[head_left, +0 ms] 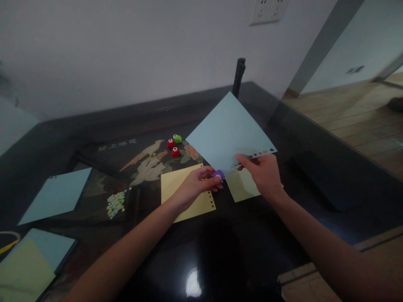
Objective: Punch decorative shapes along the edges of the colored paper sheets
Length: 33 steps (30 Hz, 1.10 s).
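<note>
My left hand (pixel 201 183) is closed on a small purple hole punch (pixel 218 175) at the lower corner of a light blue sheet (pixel 231 130). The blue sheet is tilted above the table, its right lower edge lined with several small punched shapes. My right hand (pixel 262 172) pinches that edge, thumb on top. Beneath my left hand lies a yellow sheet (pixel 176 182) with punched holes along its right edge. Another yellow sheet (pixel 241 186) lies partly hidden under the blue one.
Two red punches (pixel 175 152) and a green one (pixel 178 139) stand on the dark table (pixel 176 260). Paper bits (pixel 116 204) are piled at left, near a blue sheet (pixel 58 193). Stacked paper (pixel 27 268) lies lower left. A black post (pixel 239 77) rises behind.
</note>
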Available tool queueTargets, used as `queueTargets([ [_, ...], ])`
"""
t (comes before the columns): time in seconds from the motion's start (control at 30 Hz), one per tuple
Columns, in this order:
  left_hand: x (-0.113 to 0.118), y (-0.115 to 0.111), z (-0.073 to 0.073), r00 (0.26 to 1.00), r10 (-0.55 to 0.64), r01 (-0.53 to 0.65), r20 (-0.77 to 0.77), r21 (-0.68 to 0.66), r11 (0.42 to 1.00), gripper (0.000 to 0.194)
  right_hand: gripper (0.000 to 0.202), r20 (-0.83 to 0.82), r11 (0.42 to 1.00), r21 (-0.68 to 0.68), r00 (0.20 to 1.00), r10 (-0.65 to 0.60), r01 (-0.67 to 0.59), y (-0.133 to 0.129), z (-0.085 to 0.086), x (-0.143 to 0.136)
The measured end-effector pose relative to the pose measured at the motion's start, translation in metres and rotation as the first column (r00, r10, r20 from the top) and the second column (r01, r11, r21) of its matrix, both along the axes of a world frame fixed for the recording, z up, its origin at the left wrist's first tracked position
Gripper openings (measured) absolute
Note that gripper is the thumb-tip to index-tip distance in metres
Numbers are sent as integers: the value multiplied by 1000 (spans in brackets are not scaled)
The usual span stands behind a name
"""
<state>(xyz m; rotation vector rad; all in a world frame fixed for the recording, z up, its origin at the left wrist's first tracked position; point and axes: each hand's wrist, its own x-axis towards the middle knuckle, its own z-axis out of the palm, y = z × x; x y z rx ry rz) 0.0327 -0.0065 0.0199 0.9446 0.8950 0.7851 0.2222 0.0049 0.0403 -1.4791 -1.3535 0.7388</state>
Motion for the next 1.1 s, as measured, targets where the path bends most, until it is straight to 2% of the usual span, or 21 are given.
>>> queueTargets([
  [0.17, 0, 0, -1, 1000, -12, 13, -23, 20, 1000, 30, 19, -30, 995, -16, 995, 97, -98, 1, -1, -2],
  [0.67, -1, 1, -14, 1000, -6, 6, 6, 8, 1000, 33, 15, -20, 983, -65, 985, 169, -170, 2, -10, -3],
  [0.83, -1, 2, -15, 1000, -8, 8, 11, 13, 1000, 31, 14, 16, 980, -73, 982, 186, -184, 4, -14, -3],
  [1.1, 2, 0, -12, 1000, 12, -12, 10, -5, 1000, 32, 12, -47, 964, -87, 967, 249, -253, 4, -17, -6],
])
